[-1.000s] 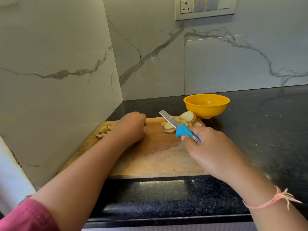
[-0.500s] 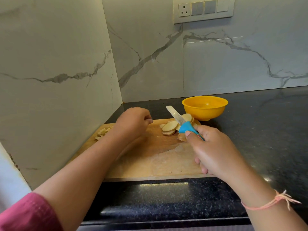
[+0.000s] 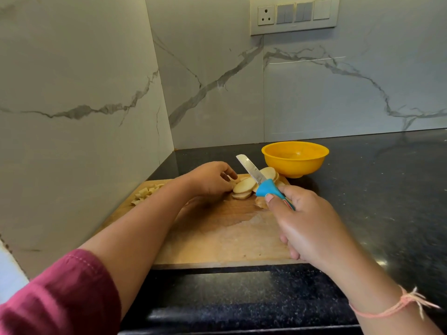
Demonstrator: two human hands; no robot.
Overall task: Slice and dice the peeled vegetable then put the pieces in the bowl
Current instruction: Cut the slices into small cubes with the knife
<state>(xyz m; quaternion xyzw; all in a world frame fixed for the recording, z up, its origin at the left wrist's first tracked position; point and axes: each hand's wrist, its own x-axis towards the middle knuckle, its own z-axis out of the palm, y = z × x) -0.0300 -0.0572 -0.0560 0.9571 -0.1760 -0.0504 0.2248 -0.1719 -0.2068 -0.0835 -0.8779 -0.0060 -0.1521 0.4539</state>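
Pale round potato slices (image 3: 244,186) lie stacked at the far right of the wooden cutting board (image 3: 217,238). My left hand (image 3: 210,180) reaches them, its fingertips touching the nearest slices. My right hand (image 3: 312,226) grips a knife (image 3: 251,171) by its blue handle, blade raised and pointing away over the slices. A small heap of diced pieces (image 3: 145,193) sits at the board's far left edge. The yellow bowl (image 3: 295,158) stands just beyond the board, and no pieces show inside it.
The board lies on a black speckled counter (image 3: 387,201) in a corner of marble walls; the left wall runs close along the board. A socket and switch panel (image 3: 294,14) hangs on the back wall. The counter's front edge is near my arms.
My left hand left the diced heap and moved right to the slices, fingers opening onto them. My right hand lifted the knife slightly; the blade now points up over the slices.
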